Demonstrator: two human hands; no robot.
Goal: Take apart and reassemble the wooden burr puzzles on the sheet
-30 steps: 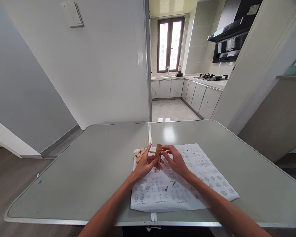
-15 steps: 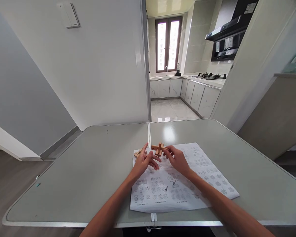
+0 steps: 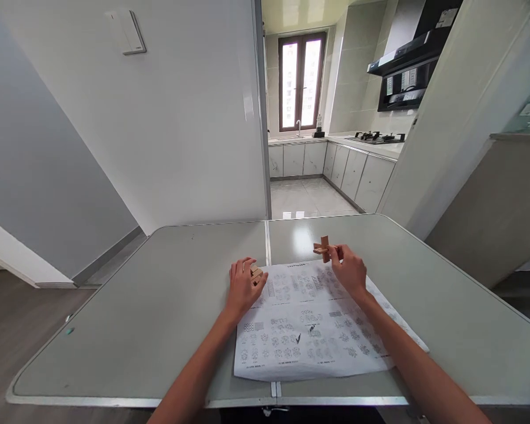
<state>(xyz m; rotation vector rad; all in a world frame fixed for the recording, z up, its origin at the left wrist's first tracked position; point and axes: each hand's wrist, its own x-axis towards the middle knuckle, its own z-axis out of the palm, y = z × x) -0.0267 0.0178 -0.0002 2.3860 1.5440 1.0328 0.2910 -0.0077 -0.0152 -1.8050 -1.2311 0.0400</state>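
Observation:
A printed instruction sheet point(image 3: 291, 330) with rows of small line diagrams lies on the table. At its far left corner my left hand point(image 3: 244, 288) curls around a wooden block puzzle point(image 3: 257, 275), with the thumb on the near right side and the fingers over the left. Part of that puzzle is hidden by the hand. My right hand point(image 3: 350, 272) pinches a cross-shaped wooden puzzle piece point(image 3: 324, 249) between thumb and fingers, near the sheet's far edge. The cross points left and up from the fingertips. The two hands are well apart.
The grey folding table point(image 3: 128, 330) has a metal rim and a centre seam. Small teal bits point(image 3: 69, 331) lie by its left edge. Beyond the table are a white wall point(image 3: 194, 118) and a doorway onto a kitchen with white cabinets point(image 3: 304, 158).
My right hand has moved right and away from me with the wooden cross. My left hand has left the cross's side, shifted left and closed around the wooden block puzzle.

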